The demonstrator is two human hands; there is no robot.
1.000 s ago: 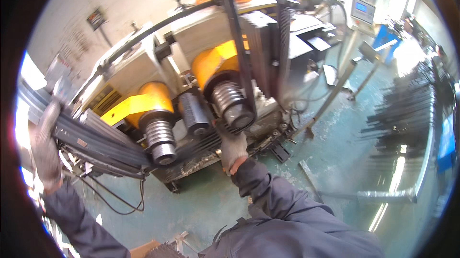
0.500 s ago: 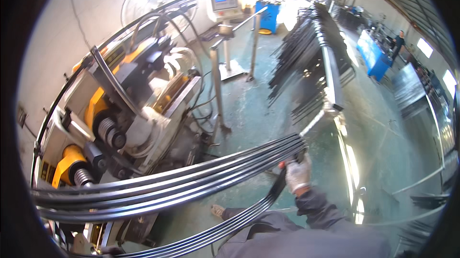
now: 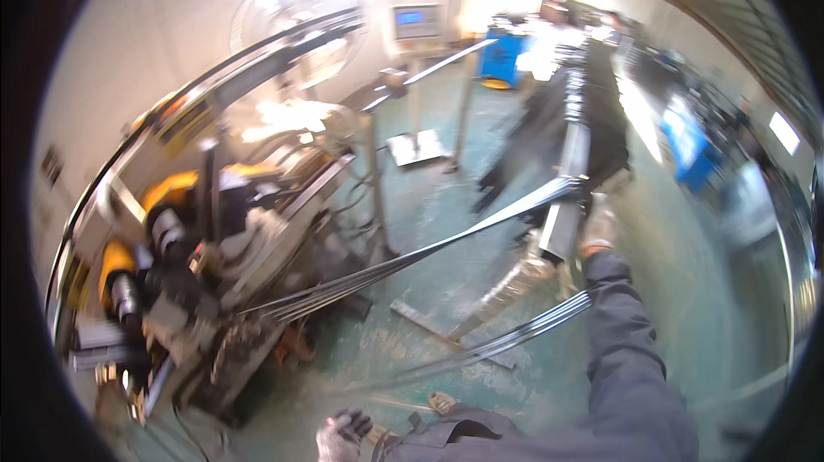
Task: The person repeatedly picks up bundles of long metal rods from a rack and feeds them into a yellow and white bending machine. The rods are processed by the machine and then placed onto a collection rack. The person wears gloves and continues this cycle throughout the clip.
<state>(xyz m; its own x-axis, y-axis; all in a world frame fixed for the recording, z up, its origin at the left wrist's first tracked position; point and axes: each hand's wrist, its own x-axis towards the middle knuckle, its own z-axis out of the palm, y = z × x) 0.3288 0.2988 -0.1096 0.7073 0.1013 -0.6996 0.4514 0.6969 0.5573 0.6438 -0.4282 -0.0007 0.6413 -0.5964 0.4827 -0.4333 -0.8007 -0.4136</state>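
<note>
A bundle of long, bent dark metal bars (image 3: 412,260) reaches from the lower left to the end of a rack beam (image 3: 558,234), with its upper run crossing the beam. The lower run (image 3: 532,333) passes behind my right forearm. My right hand (image 3: 600,223), in a pale glove, is just right of the beam end beside the bars. Blur hides whether its fingers grip them. Near the bottom edge, my left hand (image 3: 342,434), gloved with dark fingers, is apart from the bars. It holds nothing I can see, and its fingers are loosely extended.
A machine with yellow-collared rollers (image 3: 120,277) stands on the left. Many dark bars (image 3: 536,131) hang along the rack ahead. Behind are a control box (image 3: 417,22) on a stand and a blue cabinet (image 3: 506,58). A metal strip (image 3: 429,322) lies on the green floor.
The bar bundle has moved away from me, to the right, onto the beam end, and its left part has dropped. My right arm has stretched forward. My left hand now shows, free of the bars.
</note>
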